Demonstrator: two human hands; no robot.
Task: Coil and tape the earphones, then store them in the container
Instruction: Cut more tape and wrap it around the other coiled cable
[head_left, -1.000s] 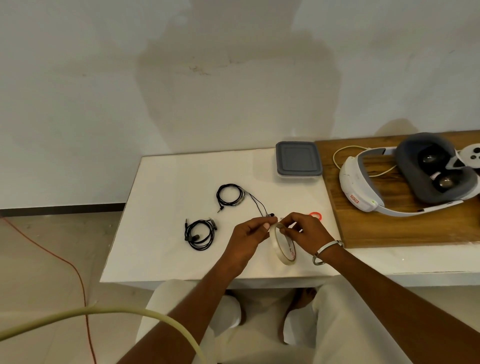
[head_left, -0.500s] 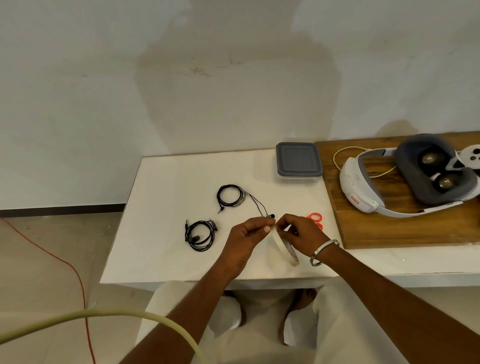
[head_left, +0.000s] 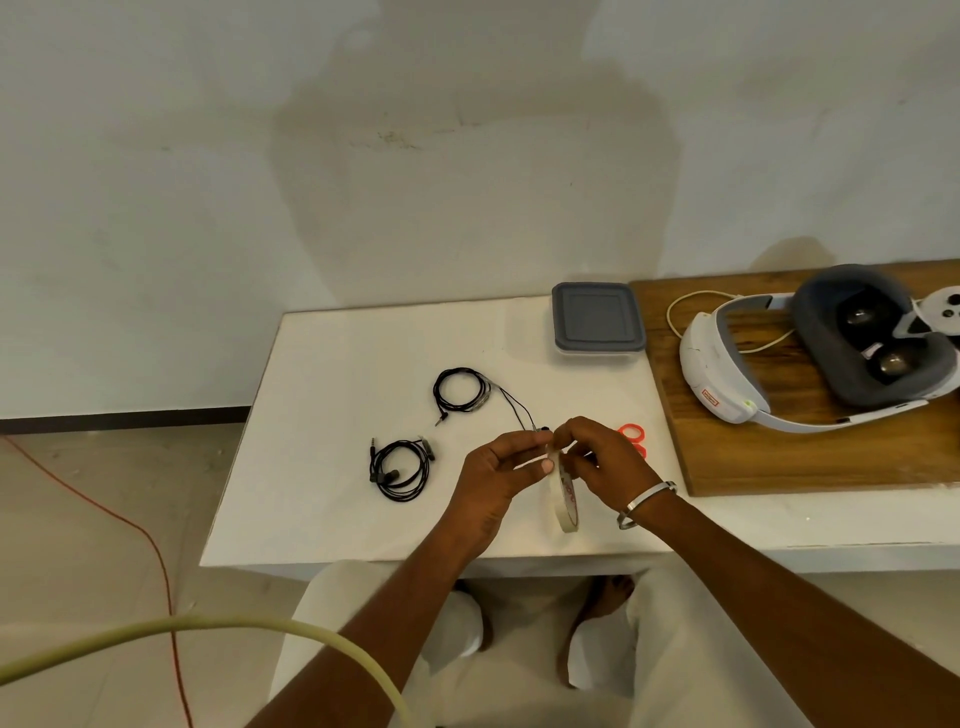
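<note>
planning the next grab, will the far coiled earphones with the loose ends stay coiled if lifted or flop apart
The far earphones would probably hold their loop, since a pale band seems to bind one side. The two thin leads trailing toward the left hand look floppy and would likely dangle. Likely very light.

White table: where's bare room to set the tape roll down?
Free: the table's far-left stretch beyond the two earphone coils, and the near-left corner. Crowded: around both hands, tape roll, orange scissors and container.

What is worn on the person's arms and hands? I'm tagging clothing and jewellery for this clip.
Both forearms are bare, with no sleeves and no gloves in view. The right hand has a thin silver bangle at the wrist. The left hand and its wrist wear nothing.
</note>
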